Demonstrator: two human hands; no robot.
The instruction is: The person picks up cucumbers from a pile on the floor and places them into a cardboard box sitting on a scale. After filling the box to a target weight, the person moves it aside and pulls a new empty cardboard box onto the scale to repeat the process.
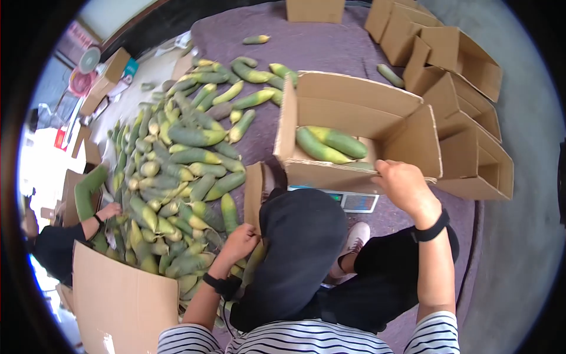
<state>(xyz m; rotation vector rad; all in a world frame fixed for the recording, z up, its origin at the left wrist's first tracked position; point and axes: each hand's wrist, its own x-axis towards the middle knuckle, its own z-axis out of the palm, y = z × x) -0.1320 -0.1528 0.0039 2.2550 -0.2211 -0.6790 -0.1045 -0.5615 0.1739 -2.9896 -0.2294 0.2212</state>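
Observation:
An open cardboard box [354,177] stands on a scale [359,202] in front of me, with a few green radishes [339,141] lying on its bottom. My right hand [404,183] is closed over the box's near rim, towards its right corner. To the left of my knee, my left hand [242,241] has its fingers curled together, close to a strip of cardboard [253,197] and a radish [253,262] beside my leg. What those fingers hold, if anything, is hidden. A large heap of green radishes [177,171] spreads to the left.
Empty cardboard boxes [460,112] are lined up at the right. Another person's hand [110,210] reaches into the heap from the left. A cardboard panel [124,295] stands at the lower left. Loose radishes [256,39] lie on the purple floor cloth [330,47].

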